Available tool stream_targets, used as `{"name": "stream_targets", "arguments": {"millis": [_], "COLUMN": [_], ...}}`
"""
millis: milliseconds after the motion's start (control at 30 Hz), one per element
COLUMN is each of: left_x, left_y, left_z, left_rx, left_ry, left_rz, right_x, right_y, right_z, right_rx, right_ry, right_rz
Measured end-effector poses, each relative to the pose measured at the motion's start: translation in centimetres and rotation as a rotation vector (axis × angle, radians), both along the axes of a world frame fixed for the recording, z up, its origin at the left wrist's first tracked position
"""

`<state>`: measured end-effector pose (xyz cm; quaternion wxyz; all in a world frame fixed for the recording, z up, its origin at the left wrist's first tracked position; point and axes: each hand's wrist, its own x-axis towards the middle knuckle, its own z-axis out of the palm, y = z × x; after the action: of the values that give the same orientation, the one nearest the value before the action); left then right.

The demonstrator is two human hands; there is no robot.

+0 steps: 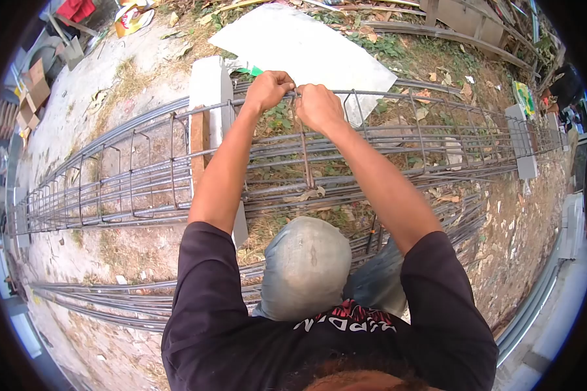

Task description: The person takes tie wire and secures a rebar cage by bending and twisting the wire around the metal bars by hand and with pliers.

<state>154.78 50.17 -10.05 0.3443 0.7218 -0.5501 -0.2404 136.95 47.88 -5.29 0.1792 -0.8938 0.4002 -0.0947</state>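
Note:
My left hand (pixel 269 90) is closed at the far top bar of a long rebar cage (pixel 150 208), its fingertips pinched together. Close beside it, my right hand (pixel 321 107) is also closed, with its fingers at the top of a rusty stirrup (pixel 304 150). The two hands almost meet where this stirrup crosses the long bar. Whatever lies between the fingertips is too small or hidden to make out. The cage lies crosswise before my knee (pixel 306 267), propped on a pale block (pixel 209 85) with a brown wooden piece (pixel 199 143) beside it.
Another grey block (pixel 522 146) supports the cage's right part. Loose steel bars (pixel 104 303) lie on the ground nearer me. Beyond the cage a white sheet (pixel 306 49) is spread over leaves. A shovel blade (pixel 74 53) and cardboard (pixel 36 91) are at upper left.

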Motion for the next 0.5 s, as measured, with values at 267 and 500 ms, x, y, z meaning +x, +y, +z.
{"name": "stream_targets", "arguments": {"millis": [267, 500], "left_x": [-0.9, -0.1], "left_y": [1.0, 0.6], "left_z": [0.7, -0.9], "left_rx": [-0.069, -0.083], "left_ry": [-0.033, -0.005], "left_rz": [-0.017, -0.032], "right_x": [0.5, 1.1], "right_y": [-4.6, -12.2], "right_z": [2.8, -1.0], "right_rx": [-0.028, 0.190], "right_ry": [0.124, 0.244], "right_rz": [0.175, 0.241]}}
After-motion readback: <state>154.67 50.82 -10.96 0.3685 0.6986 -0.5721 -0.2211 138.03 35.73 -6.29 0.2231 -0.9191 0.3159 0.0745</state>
